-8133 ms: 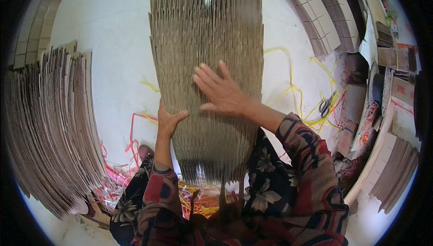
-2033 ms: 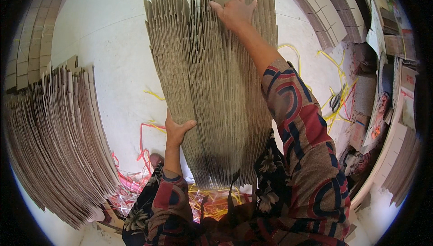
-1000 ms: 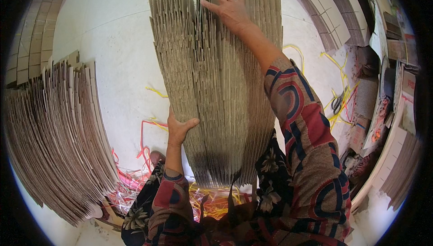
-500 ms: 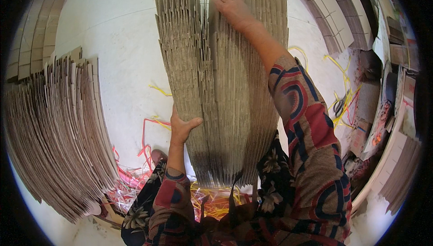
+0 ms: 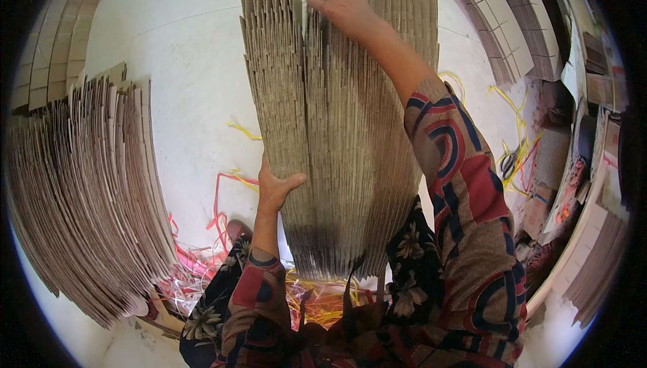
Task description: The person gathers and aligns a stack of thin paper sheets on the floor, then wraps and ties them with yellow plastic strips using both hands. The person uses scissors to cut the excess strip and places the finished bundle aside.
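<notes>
A thick bundle of brown corrugated cardboard pieces (image 5: pixel 350 139), standing on edge and packed side by side, lies in front of me. A narrow gap splits its far part, left of the middle. My left hand (image 5: pixel 275 187) grips the bundle's left side, thumb laid over the top edges and the other fingers hidden against the side. At the far end, my right hand (image 5: pixel 345 9) is over the pieces beside the gap with fingers spread. Its fingertips are at the upper edges; a piece in the gap is blurred.
Another large row of cardboard (image 5: pixel 87 199) stands at the left. Two flat cardboard stacks (image 5: pixel 495 24) lie at the far right. Yellow straps (image 5: pixel 515 115) and black-handled scissors (image 5: pixel 507 164) are on the floor to the right. Red, white and yellow strapping scraps (image 5: pixel 192 280) lie near my legs.
My right hand has shifted slightly left towards the gap, and its fingers have spread. Pieces around the gap have moved. The left hand keeps its place on the bundle.
</notes>
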`<action>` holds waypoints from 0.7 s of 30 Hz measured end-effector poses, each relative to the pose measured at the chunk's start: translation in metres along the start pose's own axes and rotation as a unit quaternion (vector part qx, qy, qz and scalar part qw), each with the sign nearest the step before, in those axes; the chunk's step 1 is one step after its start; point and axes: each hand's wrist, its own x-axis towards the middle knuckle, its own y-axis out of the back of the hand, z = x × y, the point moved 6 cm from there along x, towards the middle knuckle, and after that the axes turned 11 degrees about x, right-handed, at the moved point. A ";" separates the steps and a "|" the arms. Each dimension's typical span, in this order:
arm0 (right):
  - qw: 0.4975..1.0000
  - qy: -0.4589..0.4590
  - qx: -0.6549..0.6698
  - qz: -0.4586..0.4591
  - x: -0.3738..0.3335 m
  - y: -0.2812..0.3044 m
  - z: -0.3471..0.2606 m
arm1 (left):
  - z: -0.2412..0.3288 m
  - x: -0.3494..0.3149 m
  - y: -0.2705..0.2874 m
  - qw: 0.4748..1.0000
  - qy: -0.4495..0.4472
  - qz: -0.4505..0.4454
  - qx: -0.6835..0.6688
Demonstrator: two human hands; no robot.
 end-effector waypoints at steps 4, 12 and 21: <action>0.999 0.001 0.050 0.022 -0.003 -0.003 0.003 | -0.003 0.000 0.004 1.000 0.006 0.004 0.014; 0.989 -0.045 0.102 -0.096 0.014 -0.008 -0.007 | -0.001 -0.002 0.006 1.000 0.020 0.007 -0.020; 0.988 -0.022 0.046 -0.143 0.024 -0.012 -0.027 | -0.003 -0.001 0.007 1.000 0.015 0.010 -0.003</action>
